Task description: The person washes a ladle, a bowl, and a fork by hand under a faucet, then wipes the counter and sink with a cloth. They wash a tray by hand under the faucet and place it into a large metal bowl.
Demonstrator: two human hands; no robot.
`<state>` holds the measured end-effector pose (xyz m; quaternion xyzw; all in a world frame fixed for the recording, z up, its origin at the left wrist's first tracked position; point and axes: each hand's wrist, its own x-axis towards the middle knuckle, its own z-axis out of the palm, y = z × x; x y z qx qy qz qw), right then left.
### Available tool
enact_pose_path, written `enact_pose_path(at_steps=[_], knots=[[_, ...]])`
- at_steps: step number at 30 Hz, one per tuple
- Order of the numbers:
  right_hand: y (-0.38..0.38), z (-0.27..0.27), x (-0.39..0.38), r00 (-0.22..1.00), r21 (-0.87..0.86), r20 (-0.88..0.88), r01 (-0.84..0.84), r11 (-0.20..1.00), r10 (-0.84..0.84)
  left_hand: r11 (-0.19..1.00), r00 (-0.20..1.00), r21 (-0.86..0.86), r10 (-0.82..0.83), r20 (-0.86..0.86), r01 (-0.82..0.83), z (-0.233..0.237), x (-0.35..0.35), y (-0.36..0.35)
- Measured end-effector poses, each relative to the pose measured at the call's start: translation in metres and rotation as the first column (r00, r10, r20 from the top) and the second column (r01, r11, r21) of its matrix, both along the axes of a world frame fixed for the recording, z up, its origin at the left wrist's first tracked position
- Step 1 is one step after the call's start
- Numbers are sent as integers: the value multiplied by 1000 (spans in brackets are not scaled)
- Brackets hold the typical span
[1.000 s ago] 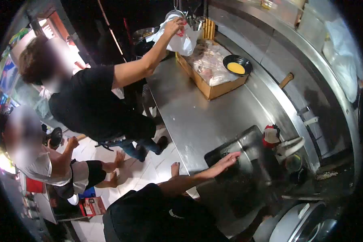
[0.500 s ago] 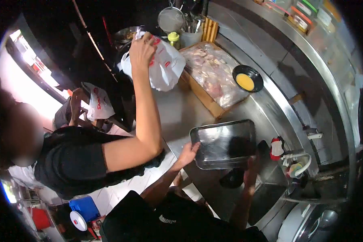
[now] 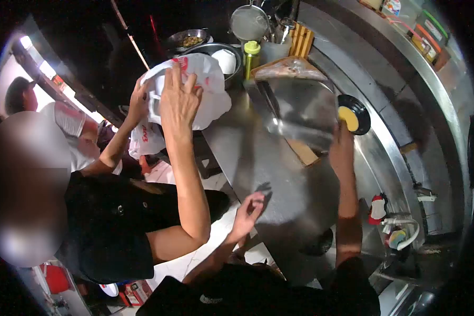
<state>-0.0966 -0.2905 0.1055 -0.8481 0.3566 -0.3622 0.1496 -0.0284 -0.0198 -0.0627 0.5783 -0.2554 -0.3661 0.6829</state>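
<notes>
My right hand (image 3: 341, 149) grips the near edge of a shiny metal tray (image 3: 299, 111), held tilted up above the cardboard box (image 3: 303, 152) of bagged meat at the back of the steel counter (image 3: 279, 184). My left hand (image 3: 248, 211) hangs free over the counter's front edge, fingers loosely apart and holding nothing. A black bowl (image 3: 354, 117) with yellow liquid sits just right of the tray.
A co-worker in black stands on my left, both hands on a white plastic bag (image 3: 195, 89) lifted over the counter. A yellow-capped bottle (image 3: 251, 57), metal bowls (image 3: 210, 51) and a strainer (image 3: 249, 22) crowd the far end. A tap (image 3: 400, 224) and red-topped bottle (image 3: 376, 208) are at the right.
My right hand has raised the tray from flat on the counter and carried it back over the box. My left hand let go of the tray. The co-worker now holds the bag with both hands.
</notes>
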Motion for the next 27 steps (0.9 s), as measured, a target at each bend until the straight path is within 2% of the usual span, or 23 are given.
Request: enact_pose_path(at_steps=[2, 3, 4, 5, 6, 7, 8, 9, 11, 12, 14, 15, 17, 21, 23, 25, 26, 27], knots=[[-1, 22, 76, 986, 51, 125, -120, 991, 113, 995, 989, 94, 10, 145, -24, 3, -9, 20], [-19, 7, 114, 956, -216, 210, -161, 963, 207, 990, 988, 140, -22, 155, 0, 3, -11, 28], [-20, 16, 143, 912, -132, 280, -271, 953, 298, 977, 973, 211, -84, 216, 38, -1, -12, 37], [-22, 20, 173, 937, -129, 246, -223, 966, 249, 956, 951, 285, -149, 270, 69, -6, -12, 48], [-29, 21, 202, 958, -124, 208, -175, 977, 198, 962, 933, 264, -150, 327, 62, 0, -11, 55], [-44, 10, 233, 946, -231, 221, -185, 955, 237, 968, 912, 243, -152, 381, 60, 4, -10, 61], [-60, 0, 262, 935, -336, 226, -188, 923, 273, 972, 877, 231, -143, 459, 37, -12, -9, 70], [-67, -2, 287, 933, -328, 229, -193, 925, 276, 958, 872, 286, -158, 464, 21, -20, -7, 81], [-76, -10, 331, 935, -532, 166, -184, 826, 314, 931, 892, 366, -161, 422, -5, -32, -7, 98], [-82, -15, 350, 934, -523, 166, -190, 831, 318, 927, 894, 376, -161, 417, -9, -39, -7, 106], [-87, -23, 384, 956, -640, 62, -182, 746, 286, 912, 887, 410, -197, 418, 9, -52, -3, 123], [-90, -27, 397, 955, -632, 66, -184, 753, 289, 901, 851, 432, -250, 461, 31, -45, 2, 126], [-95, -35, 419, 977, -768, 4, -134, 626, 215, 893, 852, 450, -261, 454, 34, -31, 6, 130], [-108, -52, 456, 986, -776, -78, -152, 612, 146, 820, 907, 572, -248, 342, 9, -98, -7, 173], [-113, -62, 466, 980, -733, -131, -199, 650, 151, 735, 926, 676, -219, 306, -50, -109, -12, 186], [-117, -68, 475, 976, -710, -177, -217, 670, 128, 731, 921, 680, -225, 317, -55, -116, -11, 196], [-118, -72, 478, 966, -606, -225, -240, 759, 126, 718, 933, 689, -173, 317, -101, -118, -13, 200], [-117, -73, 482, 965, -608, -224, -246, 755, 134, 703, 939, 696, -118, 322, -150, -123, -14, 203]])
